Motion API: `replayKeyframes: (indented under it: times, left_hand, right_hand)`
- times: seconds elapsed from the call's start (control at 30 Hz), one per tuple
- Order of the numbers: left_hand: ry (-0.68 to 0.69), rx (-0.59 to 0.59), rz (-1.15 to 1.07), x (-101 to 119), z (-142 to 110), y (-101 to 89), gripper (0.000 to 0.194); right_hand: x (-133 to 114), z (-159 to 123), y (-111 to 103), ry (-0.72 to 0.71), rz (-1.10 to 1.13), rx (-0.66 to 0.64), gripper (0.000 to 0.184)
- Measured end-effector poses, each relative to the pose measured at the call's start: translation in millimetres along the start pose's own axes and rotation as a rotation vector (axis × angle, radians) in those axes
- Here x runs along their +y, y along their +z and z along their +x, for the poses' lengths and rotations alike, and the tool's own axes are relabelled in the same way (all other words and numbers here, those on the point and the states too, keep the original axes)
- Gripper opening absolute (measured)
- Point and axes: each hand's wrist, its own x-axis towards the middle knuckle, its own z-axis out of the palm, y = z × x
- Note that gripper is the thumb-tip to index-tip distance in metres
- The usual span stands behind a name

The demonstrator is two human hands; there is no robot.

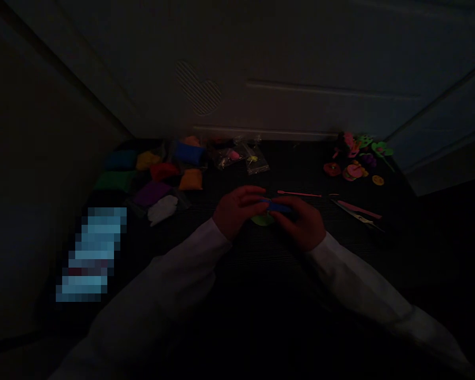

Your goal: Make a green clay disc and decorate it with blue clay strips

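Note:
In the dim light, my left hand [236, 212] and my right hand [302, 220] meet over the dark tabletop. Between their fingertips is a blue piece [279, 207], seemingly soft modelling clay, pinched from both sides. Its exact shape is partly covered by the fingers. Just under it, a flat light-green piece [263, 219] shows between the hands; I cannot tell whether it is touched. A thin pink modelling tool [300, 193] lies just beyond my right hand.
Bags of coloured clay, such as blue [190, 153], purple [153, 193] and white [162, 210], lie at the left. A pixelated bright screen [93, 253] is nearer. Scissors [356, 214] and a pink stick [360, 209] lie right; colourful clay flowers [354, 170] stand behind. A pale panel rises at the back.

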Motion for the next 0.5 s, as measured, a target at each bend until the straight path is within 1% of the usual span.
replayKeyframes:
  times: [0.1,0.27,0.4,0.5]
  left_hand:
    - [-0.050,-0.019,-0.059,-0.8,-1.3,-0.3,0.037]
    - [-0.030,-0.007,-0.079,-0.5,-2.8,1.1,0.039]
    - [-0.038,0.009,-0.137,0.7,-3.6,2.9,0.044]
    - [-0.017,0.021,-0.124,-0.3,-3.1,2.2,0.043]
  right_hand:
    - [-1.2,-0.3,-1.3,0.020,0.030,0.000,0.021]
    - [-2.2,-0.7,-2.6,0.037,0.034,0.023,0.021]
    - [-1.1,-0.7,-3.5,0.035,0.051,0.017,0.021]
    - [-0.7,-0.9,-3.6,0.039,0.073,0.015,0.022]
